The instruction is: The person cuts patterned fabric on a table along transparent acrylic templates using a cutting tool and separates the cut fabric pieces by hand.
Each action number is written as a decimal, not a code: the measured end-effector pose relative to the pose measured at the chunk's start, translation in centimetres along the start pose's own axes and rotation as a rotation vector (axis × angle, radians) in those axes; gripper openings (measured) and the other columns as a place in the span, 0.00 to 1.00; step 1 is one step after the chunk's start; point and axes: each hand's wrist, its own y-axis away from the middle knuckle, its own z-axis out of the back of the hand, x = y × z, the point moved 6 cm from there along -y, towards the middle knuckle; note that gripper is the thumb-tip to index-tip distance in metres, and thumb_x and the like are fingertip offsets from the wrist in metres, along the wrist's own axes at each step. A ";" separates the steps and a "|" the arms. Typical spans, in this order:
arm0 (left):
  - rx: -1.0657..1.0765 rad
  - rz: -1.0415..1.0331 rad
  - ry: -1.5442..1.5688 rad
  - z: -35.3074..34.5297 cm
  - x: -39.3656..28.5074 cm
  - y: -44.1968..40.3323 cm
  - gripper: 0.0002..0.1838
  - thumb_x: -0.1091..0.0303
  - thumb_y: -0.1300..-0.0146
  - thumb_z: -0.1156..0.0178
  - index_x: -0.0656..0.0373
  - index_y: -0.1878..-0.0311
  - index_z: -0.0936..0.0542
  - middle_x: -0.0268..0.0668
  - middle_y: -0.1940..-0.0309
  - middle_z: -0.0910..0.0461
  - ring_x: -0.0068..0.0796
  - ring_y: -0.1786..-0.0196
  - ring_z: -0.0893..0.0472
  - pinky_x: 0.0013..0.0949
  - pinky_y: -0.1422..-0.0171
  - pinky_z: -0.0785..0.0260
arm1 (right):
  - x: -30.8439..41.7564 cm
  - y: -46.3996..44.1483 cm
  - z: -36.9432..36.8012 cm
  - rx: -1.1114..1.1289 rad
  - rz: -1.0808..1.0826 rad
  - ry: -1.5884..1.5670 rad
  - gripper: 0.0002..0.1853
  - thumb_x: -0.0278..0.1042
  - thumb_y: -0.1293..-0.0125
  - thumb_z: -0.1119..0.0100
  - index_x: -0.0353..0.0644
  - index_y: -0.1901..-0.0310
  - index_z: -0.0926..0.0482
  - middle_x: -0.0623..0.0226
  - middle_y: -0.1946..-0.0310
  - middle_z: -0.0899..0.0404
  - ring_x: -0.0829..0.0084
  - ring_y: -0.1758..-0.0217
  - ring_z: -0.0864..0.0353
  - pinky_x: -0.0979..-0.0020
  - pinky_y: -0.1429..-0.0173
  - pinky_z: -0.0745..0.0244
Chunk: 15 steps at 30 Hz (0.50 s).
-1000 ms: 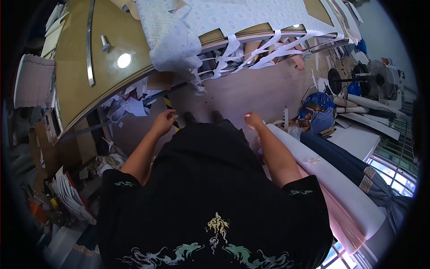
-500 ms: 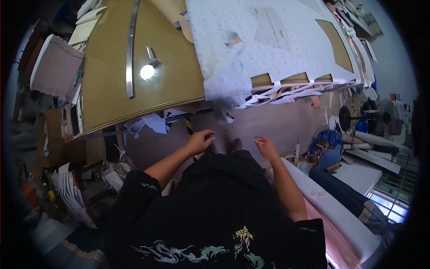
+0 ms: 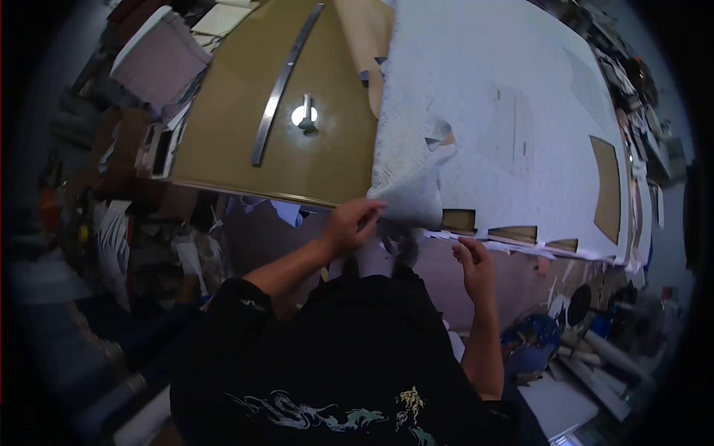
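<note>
My left hand point(image 3: 353, 227) is loosely bent at the table's front edge, fingertips beside the lower left corner of a pale patterned fabric sheet point(image 3: 483, 134); whether they touch it is unclear. Its thumb and fingers look apart. Just below the fabric's front edge, my right hand point(image 3: 476, 266) is raised with thumb and forefinger apart, holding nothing visible. The fabric has cut-out openings along its front and right sides. A folded flap point(image 3: 416, 189) hangs at its front left corner.
The brown table point(image 3: 230, 141) bears a metal ruler point(image 3: 279, 93), a metal tool point(image 3: 307, 119) and tan paper point(image 3: 361, 37). Rolls point(image 3: 595, 379) and a blue bag point(image 3: 532, 342) lie at right. Part of another person point(image 3: 543, 264) shows below the fabric's edge.
The view has swung toward the table, which now fills more of the frame. Both hands have come up to its front edge, the left one beside the fabric corner.
</note>
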 end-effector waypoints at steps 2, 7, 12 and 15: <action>-0.211 0.057 -0.112 2.8 0.9 -2.4 0.13 0.72 0.29 0.35 0.58 0.44 0.17 0.36 0.63 0.17 0.22 0.69 0.20 0.28 0.63 0.26 | 1.1 -2.2 1.0 0.039 0.015 -0.004 0.13 0.32 0.21 0.42 0.34 0.42 0.19 0.63 0.58 0.12 0.74 0.55 0.14 0.71 0.47 0.19; -0.523 0.129 -0.357 11.6 5.6 -5.3 0.15 0.72 0.36 0.34 0.59 0.45 0.17 0.43 0.60 0.16 0.38 0.64 0.15 0.38 0.58 0.21 | 4.9 -7.5 -0.8 0.288 0.085 0.033 0.12 0.31 0.23 0.40 0.33 0.44 0.17 0.62 0.58 0.12 0.73 0.54 0.13 0.72 0.47 0.20; -0.553 0.389 -0.843 19.0 10.3 -5.8 0.18 0.65 0.35 0.33 0.59 0.43 0.18 0.46 0.49 0.17 0.47 0.48 0.16 0.48 0.42 0.23 | 11.4 -11.8 -8.6 0.466 0.338 0.202 0.13 0.31 0.26 0.37 0.36 0.45 0.16 0.57 0.60 0.11 0.70 0.59 0.12 0.71 0.51 0.19; -0.408 0.533 -0.857 21.5 11.6 -7.5 0.20 0.63 0.38 0.32 0.59 0.43 0.18 0.48 0.46 0.18 0.54 0.42 0.19 0.52 0.37 0.26 | 14.2 -14.7 -16.0 0.526 0.449 0.263 0.13 0.31 0.30 0.34 0.38 0.47 0.15 0.52 0.62 0.12 0.62 0.61 0.10 0.67 0.52 0.18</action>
